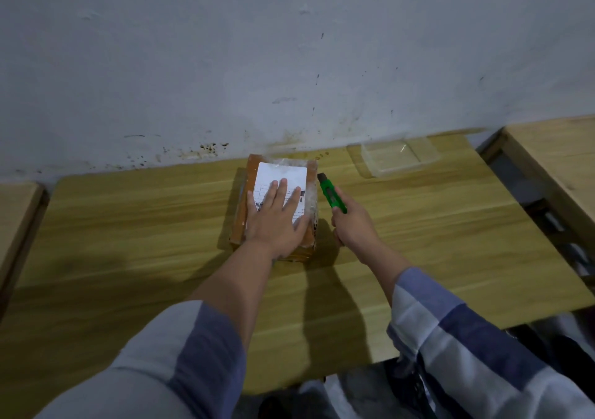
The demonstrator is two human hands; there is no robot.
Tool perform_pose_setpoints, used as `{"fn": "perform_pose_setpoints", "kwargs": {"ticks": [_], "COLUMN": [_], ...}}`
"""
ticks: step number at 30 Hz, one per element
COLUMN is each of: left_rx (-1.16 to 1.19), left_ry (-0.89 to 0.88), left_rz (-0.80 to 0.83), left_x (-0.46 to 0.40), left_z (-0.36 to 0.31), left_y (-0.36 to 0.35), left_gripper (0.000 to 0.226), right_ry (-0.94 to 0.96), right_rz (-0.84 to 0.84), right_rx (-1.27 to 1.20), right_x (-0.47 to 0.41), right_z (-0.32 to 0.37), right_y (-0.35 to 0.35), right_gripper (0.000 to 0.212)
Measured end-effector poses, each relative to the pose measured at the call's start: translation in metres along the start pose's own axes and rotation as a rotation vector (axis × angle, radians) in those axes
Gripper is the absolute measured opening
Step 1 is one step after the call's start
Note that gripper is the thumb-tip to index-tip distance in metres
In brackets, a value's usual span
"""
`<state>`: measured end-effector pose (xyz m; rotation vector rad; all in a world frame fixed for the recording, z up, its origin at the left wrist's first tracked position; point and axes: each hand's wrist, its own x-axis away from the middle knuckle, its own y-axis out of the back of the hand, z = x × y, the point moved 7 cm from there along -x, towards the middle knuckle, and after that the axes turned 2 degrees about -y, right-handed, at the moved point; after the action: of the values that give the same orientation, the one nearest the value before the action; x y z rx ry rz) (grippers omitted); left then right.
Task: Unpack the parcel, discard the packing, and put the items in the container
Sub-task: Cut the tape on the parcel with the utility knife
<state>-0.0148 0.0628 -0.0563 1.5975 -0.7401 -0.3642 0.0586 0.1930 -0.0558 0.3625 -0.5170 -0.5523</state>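
At worktop centre, we steadied the parcel and brought the cutter to its edge.

Our left hand (277,222) lay flat, fingers straight, on the parcel (277,206) at the middle of the worktop (128,225); our right hand (349,222) gripped the green utility knife (333,195), its tip at the box's three o'clock side. We judged a shallow blade drawn along the tape seam, away from the pressing hand, would serve best. A clear container (399,159) sat at two o'clock. The white label's (283,174) print was too blurred to read.
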Motion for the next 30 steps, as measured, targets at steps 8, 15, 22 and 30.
{"fn": "perform_pose_setpoints", "kwargs": {"ticks": [8,15,22,30], "left_rx": [-0.058,-0.043,-0.062,-0.083], "left_ry": [-0.041,-0.031,-0.013,0.005], "left_rz": [-0.041,-0.045,-0.050,-0.036], "left_x": [0.002,0.003,0.003,0.001], "left_z": [0.006,0.003,0.002,0.001], "left_y": [-0.005,-0.004,-0.006,-0.007], "left_gripper": [0.069,0.070,0.068,0.066], "right_ry": [-0.009,-0.137,-0.028,0.032], "right_rz": [0.000,0.036,-0.097,-0.062], "right_rx": [-0.035,-0.262,0.057,0.427], "right_x": [-0.003,0.003,0.003,0.014], "right_z": [0.008,0.006,0.019,0.045], "right_y": [0.005,0.009,0.017,0.012], "right_gripper": [0.047,0.049,0.047,0.051]}}
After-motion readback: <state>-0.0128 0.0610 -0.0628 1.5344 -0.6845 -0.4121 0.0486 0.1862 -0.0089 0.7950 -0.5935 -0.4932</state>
